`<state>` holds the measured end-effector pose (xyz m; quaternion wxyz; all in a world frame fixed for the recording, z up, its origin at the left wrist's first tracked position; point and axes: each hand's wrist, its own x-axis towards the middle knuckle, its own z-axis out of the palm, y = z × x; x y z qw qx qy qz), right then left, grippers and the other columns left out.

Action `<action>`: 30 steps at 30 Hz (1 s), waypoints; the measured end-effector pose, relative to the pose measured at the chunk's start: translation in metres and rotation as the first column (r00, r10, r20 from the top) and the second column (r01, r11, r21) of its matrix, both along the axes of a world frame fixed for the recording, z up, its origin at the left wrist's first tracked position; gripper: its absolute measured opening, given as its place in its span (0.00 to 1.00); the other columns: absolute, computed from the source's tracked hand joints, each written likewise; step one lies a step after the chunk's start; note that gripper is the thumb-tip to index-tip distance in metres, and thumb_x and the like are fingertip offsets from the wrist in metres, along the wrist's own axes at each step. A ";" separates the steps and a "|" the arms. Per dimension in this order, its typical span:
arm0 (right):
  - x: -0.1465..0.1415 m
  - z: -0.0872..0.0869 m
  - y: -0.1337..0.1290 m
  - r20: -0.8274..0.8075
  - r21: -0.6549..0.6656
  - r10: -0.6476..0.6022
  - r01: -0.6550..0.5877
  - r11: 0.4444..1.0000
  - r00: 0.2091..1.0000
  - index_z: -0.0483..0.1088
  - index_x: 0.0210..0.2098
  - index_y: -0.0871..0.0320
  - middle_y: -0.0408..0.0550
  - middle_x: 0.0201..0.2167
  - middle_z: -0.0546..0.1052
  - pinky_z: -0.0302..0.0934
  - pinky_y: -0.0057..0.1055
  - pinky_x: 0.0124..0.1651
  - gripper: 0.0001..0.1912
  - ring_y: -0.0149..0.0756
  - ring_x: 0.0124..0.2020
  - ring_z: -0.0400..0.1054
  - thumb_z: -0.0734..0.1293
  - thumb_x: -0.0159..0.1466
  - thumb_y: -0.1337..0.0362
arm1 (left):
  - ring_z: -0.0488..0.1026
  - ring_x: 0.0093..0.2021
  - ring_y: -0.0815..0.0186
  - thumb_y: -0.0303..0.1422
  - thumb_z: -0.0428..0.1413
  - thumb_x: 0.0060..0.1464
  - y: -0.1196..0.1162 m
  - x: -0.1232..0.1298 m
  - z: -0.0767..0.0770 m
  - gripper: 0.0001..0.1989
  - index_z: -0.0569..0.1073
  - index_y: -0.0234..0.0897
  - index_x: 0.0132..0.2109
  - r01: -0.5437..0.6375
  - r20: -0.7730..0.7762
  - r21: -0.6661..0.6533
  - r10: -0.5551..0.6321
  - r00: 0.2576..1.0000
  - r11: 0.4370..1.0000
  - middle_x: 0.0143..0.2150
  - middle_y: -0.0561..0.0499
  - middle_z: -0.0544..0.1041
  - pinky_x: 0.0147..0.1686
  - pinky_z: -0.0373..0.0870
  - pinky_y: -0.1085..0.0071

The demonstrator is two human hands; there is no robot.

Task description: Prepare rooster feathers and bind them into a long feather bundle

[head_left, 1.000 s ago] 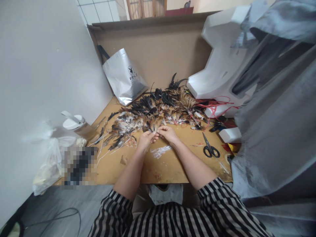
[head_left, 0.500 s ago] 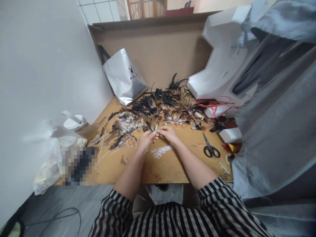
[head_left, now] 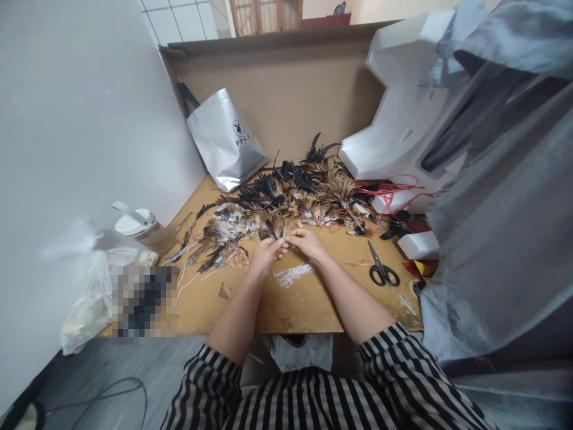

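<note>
Near the middle of the table, my left hand pinches the base of a small bunch of brown feathers. My right hand meets it from the other side, thumb and finger pressed together at the same base. The bunch fans away from me, tips toward the back. Behind my fingers spreads a heap of loose and bundled feathers, black, brown and whitish. Between my forearms lies a patch of white fluff or thread. What exactly sits between the fingertips is too small to make out.
Black-handled scissors lie to the right. Red string trails from white foam. A silver bag leans against the cardboard back wall. At left are a lidded container and a plastic bag.
Almost nothing differs. Both hands stay together at the feather bunch, with at most a slight shift of the right fingers.
</note>
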<state>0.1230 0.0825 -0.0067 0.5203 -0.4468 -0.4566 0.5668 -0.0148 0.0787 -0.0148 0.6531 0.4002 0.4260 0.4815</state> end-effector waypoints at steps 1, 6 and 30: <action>0.000 0.000 0.000 -0.008 -0.005 0.008 -0.008 1.000 1.000 0.69 0.22 0.61 0.37 0.12 0.65 0.45 0.24 0.20 0.13 0.23 0.14 0.53 0.71 0.44 0.57 | 0.68 0.21 0.75 0.38 0.64 0.36 0.000 0.000 0.000 0.16 0.71 0.30 0.27 0.002 -0.006 0.005 -0.002 1.000 1.000 0.25 0.49 0.75 0.20 0.60 0.80; -0.001 0.001 -0.001 -0.025 -0.007 0.007 -0.007 1.000 1.000 0.67 0.21 0.60 0.36 0.11 0.64 0.44 0.24 0.20 0.12 0.23 0.14 0.53 0.71 0.45 0.59 | 0.68 0.21 0.75 0.39 0.64 0.37 0.002 0.000 -0.004 0.16 0.71 0.30 0.27 0.013 -0.027 0.017 -0.012 1.000 1.000 0.25 0.48 0.76 0.20 0.61 0.80; -0.001 0.002 0.000 0.023 0.069 -0.047 0.046 0.997 0.999 0.70 0.23 0.60 0.40 0.19 0.71 0.55 0.27 0.30 0.12 0.26 0.21 0.62 0.72 0.43 0.60 | 0.70 0.22 0.73 0.36 0.64 0.37 0.003 0.000 -0.004 0.13 0.73 0.30 0.27 0.019 -0.023 0.030 -0.018 1.000 0.999 0.28 0.45 0.77 0.22 0.62 0.78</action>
